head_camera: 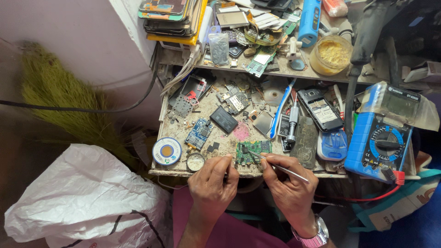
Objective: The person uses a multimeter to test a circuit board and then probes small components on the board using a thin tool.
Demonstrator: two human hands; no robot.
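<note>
Seen from the head camera, both forearms come up from the bottom edge and meet at the near edge of the counter. The left hand is curled, its fingers bent and bunched, the fingertips pressing at the left end of a small green circuit board that lies flat at the counter's near edge, about the middle. The right hand, a pink-strapped watch on its wrist, is closed in a pinch on slim metal tweezers, whose tip rests on the green circuit board's upper face while the shaft slants back over the knuckles.

Just left of the left hand, at the near edge, a small round tin stands open with a pale paste inside; beside it sits a blue-rimmed solder spool. On the raised shelf at the far side an open glass jar holds a crumbly yellow substance. A blue multimeter lies at the right edge, a blue circuit board further left.
</note>
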